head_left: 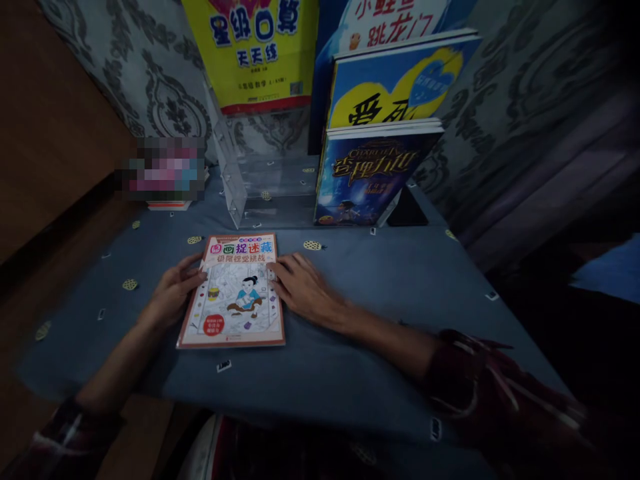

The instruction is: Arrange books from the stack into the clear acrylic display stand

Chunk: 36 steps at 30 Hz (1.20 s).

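A picture book [235, 320] with an orange-red border lies on the cloth-covered table before me, its cover upward. The cover has coloured Chinese characters and a drawing of a seated figure. At its left edge, my left hand [173, 290] holds it with the thumb on the cover and the fingers along the side. My right hand [307, 290] grips the opposite edge, thumb and fingertips on the border. Neither hand covers much of the cover. What lies under the fingers is hidden.
Behind the book stands a clear acrylic book rack [233, 177]. It bears a yellow workbook [260, 80], a dark blue book [370, 180] and a blue-and-yellow book [350, 83]. A stack of books [170, 205], partly pixelated, lies at the left. The blue-grey tablecloth [370, 267] has pineapple prints.
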{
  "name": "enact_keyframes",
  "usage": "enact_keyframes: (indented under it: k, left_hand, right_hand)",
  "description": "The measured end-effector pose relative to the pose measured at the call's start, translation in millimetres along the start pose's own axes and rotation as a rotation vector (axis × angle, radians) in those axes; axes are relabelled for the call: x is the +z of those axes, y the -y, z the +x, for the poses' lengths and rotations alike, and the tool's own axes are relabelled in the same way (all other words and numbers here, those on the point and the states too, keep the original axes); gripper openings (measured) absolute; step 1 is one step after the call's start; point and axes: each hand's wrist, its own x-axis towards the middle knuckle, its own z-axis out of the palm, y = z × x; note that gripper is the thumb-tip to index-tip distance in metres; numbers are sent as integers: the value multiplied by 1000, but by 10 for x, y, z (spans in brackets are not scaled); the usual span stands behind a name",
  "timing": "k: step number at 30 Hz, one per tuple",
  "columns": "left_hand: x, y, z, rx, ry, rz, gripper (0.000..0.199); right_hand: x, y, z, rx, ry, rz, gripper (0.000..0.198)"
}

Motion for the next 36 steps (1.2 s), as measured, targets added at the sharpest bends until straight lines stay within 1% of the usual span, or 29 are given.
enact_keyframes:
  k: [3, 6, 8, 10, 12, 13, 14, 15, 17, 18, 19, 20, 21, 25, 27, 29, 33, 36]
  left_hand:
    - [19, -85, 211, 50, -10, -12, 72]
    - [-26, -87, 423, 119, 24, 120, 67]
    - [-71, -50, 499, 220, 23, 302, 57]
    - [-96, -14, 481, 366, -9, 567, 45]
    - [-75, 5, 359, 549, -45, 850, 37]
    - [-43, 10, 266, 646, -43, 973, 35]
    - [3, 15, 159, 740, -16, 1060, 34]
    - [57, 23, 46, 811, 70, 1116, 34]
    - [174, 53, -169, 918, 361, 1173, 34]
    - [228, 77, -257, 978, 454, 1204, 36]
    - [272, 104, -328, 1025, 501, 1230, 38]
    - [306, 134, -381, 1068, 518, 1253, 40]
    - [330, 162, -417, 1101, 507, 1273, 40]
    - [342, 236, -461, 1153, 461, 1277, 30]
    - [330, 239, -466, 1129, 464, 1225, 25]
    - [324, 223, -471, 1049, 488, 1150, 23]
    - [327, 166, -479, 834, 542, 1027, 26]
    - [328, 136, -482, 794, 546, 990, 28]
  right_hand:
    - [28, -86, 3, -17, -118, 180, 28]
    - [73, -168, 17, -1, -177, 285, 30]
    - [100, -207, 27, 25, -153, 292, 29]
    - [120, -232, 34, 31, -120, 270, 26]
    - [129, -246, 36, 21, -117, 256, 25]
    - [130, -249, 36, 16, -124, 257, 25]
    - [129, -252, 36, 8, -135, 262, 24]
    - [128, -253, 36, -3, -144, 269, 24]
    - [122, -250, 37, -38, -158, 287, 24]
    - [120, -247, 39, -63, -161, 300, 24]
    - [118, -243, 41, -89, -162, 314, 24]
    - [117, -237, 44, -112, -159, 327, 24]
    - [116, -232, 46, -132, -154, 338, 23]
    - [110, -207, 43, -176, -128, 365, 24]
    - [98, -193, 36, -189, -117, 376, 25]
    - [81, -178, 30, -191, -98, 380, 26]
    - [48, -147, 26, -200, -47, 390, 26]
    - [34, -135, 24, -211, -37, 398, 26]
